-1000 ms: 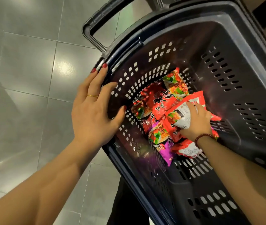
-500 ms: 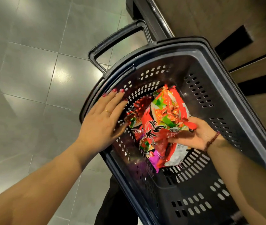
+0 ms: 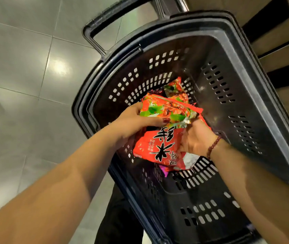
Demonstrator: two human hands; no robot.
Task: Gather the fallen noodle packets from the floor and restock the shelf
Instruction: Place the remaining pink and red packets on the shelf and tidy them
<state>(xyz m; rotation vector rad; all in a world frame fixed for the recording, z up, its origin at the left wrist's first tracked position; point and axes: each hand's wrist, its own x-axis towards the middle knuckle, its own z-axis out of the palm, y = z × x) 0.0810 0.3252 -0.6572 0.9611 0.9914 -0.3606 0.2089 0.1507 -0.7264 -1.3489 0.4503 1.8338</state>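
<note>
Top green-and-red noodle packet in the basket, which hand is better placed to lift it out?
Left, probably. The left hand grips the top packet with its thumb across it; the right hand is curled on the red packet beneath.

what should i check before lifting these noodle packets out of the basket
1. Grip of left hand on top packet: ok.
2. Grip of right hand on red packet: ok, its fingers curl round the edge.
3. All packets out of basket: not ok, a back packet and a purple packet lie at the bottom.
4. Way up past the rim free: ok.
5. Wrappers intact: cannot tell.
</note>
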